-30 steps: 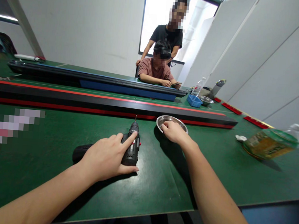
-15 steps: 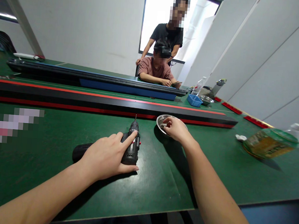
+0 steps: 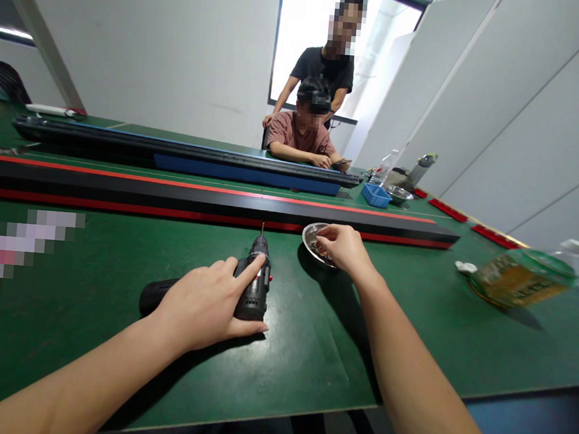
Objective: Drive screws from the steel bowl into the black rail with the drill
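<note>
Black drill point(image 3: 255, 301) near metal bowl point(image 3: 310, 235)

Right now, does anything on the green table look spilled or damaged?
Nothing clearly stands out: the drill lies on its side under the left hand, and the visible small parts are inside the metal bowl.

On the table point(image 3: 302, 372), a drill point(image 3: 254, 301) lies left of a bowl point(image 3: 309, 236); behind both lies a bar point(image 3: 195, 198); a bottle point(image 3: 522, 281) lies to their right.
</note>
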`<state>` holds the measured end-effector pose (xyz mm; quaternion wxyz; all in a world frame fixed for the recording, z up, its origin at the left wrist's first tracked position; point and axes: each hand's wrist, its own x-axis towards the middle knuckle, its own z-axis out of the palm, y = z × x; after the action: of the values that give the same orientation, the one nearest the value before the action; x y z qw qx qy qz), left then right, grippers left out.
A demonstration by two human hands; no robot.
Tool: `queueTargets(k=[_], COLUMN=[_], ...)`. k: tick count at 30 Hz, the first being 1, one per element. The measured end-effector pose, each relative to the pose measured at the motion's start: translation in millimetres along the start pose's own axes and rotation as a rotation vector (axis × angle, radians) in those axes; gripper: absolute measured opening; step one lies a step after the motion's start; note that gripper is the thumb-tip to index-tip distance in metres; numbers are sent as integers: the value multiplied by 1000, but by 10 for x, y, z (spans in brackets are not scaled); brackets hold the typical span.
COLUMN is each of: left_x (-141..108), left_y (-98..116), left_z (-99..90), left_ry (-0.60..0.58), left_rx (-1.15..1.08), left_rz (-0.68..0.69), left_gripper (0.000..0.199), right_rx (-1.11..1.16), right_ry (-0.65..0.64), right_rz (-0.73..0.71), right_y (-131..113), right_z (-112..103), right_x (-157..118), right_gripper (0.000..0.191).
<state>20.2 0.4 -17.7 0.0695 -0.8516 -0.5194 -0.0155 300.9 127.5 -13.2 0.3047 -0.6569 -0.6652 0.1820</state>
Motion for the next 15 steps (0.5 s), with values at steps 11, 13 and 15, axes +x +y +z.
queueTargets(k=[11, 13, 15], left_x=[0, 0, 1], left_y=[-4, -3, -4], left_z=[9, 11, 16], left_ry=[3, 7, 10], left_rx=[8, 9, 8], left_rz=[7, 8, 7], left_gripper=[101, 101, 102], right_rx=[-39, -72, -86], right_ry=[32, 60, 81], right_rz=[-15, -48, -74], right_y=[44, 30, 17], right_z=[11, 7, 4], right_x=[24, 20, 17], right_gripper=[11, 9, 8])
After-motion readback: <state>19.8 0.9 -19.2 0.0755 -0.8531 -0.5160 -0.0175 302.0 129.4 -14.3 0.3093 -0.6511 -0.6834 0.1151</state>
